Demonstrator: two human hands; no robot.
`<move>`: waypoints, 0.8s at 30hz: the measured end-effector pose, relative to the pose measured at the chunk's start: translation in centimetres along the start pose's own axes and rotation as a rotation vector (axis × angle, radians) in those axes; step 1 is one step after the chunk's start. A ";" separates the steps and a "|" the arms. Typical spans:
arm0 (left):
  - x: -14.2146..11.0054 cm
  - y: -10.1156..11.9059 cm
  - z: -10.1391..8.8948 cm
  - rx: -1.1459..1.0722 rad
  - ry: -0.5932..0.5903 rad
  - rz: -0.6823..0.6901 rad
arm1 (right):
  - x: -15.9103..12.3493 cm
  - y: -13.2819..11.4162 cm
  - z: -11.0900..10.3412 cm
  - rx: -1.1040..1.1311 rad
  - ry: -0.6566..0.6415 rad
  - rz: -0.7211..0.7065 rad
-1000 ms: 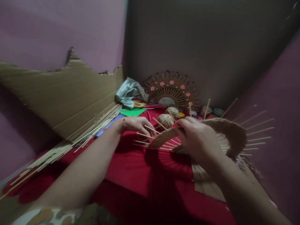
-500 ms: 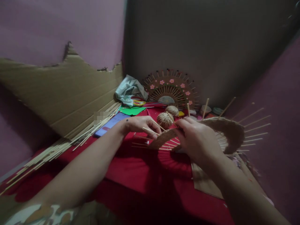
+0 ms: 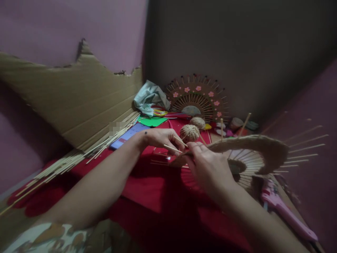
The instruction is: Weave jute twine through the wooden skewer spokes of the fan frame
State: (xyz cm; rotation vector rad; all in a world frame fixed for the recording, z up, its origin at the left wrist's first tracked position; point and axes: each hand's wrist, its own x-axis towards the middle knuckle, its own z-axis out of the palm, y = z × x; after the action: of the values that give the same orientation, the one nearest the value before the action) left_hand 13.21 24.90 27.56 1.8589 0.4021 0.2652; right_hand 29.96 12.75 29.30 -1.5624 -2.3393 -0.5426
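Note:
A half-round fan frame (image 3: pixel 273 151), a brown cardboard band with thin sticks radiating past its edge, is held tilted over the red cloth. My left hand (image 3: pixel 170 140) pinches the band's left end, with sticks poking out between and beside the fingers. Closed on the band just to the right is my right hand (image 3: pixel 207 160), its fingertips near those of the left. The palm hides part of the band and the inner sticks. Behind the hands sit two balls of twine (image 3: pixel 189 133).
A finished fan (image 3: pixel 195 96) with pink flowers leans on the back wall. Loose sticks (image 3: pixel 65 165) and a phone (image 3: pixel 129 135) lie left, by torn cardboard (image 3: pixel 65 95). A pale cloth (image 3: pixel 150 96) is behind a green sheet (image 3: pixel 154 121). A pink glue gun (image 3: pixel 286 211) lies right.
My right hand has slid left along the band, closer to my left hand. The frame's right side has swung outward to the right, and the pink glue gun has come into clearer view.

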 end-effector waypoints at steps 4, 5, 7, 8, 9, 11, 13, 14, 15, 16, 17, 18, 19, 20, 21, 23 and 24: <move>-0.3 -0.9 -0.9 -0.052 0.078 -0.038 | 0.8 0.6 -0.2 0.015 -0.028 0.087; -0.4 -1.1 -1.2 -0.058 0.104 -0.047 | 1.0 0.9 -0.4 0.031 -0.035 0.101; -0.6 -1.5 -1.7 -0.070 0.153 -0.056 | 1.5 1.4 -0.7 0.056 -0.039 0.122; -0.8 -1.6 -1.9 -0.072 0.169 -0.058 | 1.8 1.7 -0.9 0.061 -0.034 0.135; -1.0 -1.6 -2.0 -0.070 0.176 -0.059 | 2.0 2.0 -1.0 0.061 -0.025 0.150; -1.4 -1.5 -2.3 -0.050 0.182 -0.056 | 2.4 2.5 -1.2 0.058 -0.001 0.178; -1.9 -1.1 -2.5 -0.024 0.207 -0.048 | 2.7 2.9 -1.3 0.064 0.024 0.194; -2.1 -1.0 -2.6 -0.013 0.228 -0.038 | 2.9 3.1 -1.3 0.068 0.032 0.198; -2.4 -0.8 -2.7 -0.005 0.253 -0.027 | 3.0 3.2 -1.3 0.071 0.036 0.203; -2.7 -0.6 -2.8 -0.001 0.277 -0.017 | 3.2 3.4 -1.3 0.072 0.037 0.216; -3.0 -0.4 -2.9 0.000 0.293 -0.012 | 3.4 3.5 -1.2 0.071 0.037 0.233; -3.3 -0.3 -3.1 0.001 0.307 -0.010 | 3.6 3.7 -1.1 0.069 0.038 0.249; -3.6 -0.1 -3.2 0.003 0.323 -0.011 | 3.8 3.8 -1.1 0.068 0.043 0.262; -3.8 0.0 -3.3 0.005 0.340 -0.011 | 4.0 3.9 -1.0 0.068 0.049 0.270; -4.1 0.1 -3.4 0.006 0.359 -0.012 | 4.2 4.0 -0.9 0.069 0.057 0.274; -4.4 0.0 -3.5 0.001 0.397 -0.023 | 4.5 4.2 -0.8 0.073 0.070 0.276; -4.5 -0.1 -3.6 -0.004 0.405 -0.043 | 4.7 4.3 -0.8 0.076 0.076 0.279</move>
State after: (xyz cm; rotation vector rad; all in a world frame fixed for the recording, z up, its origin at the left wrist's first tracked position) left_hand 7.75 26.28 28.69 1.7870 0.7161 0.6170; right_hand 32.23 17.73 32.64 -1.7600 -2.0169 -0.4333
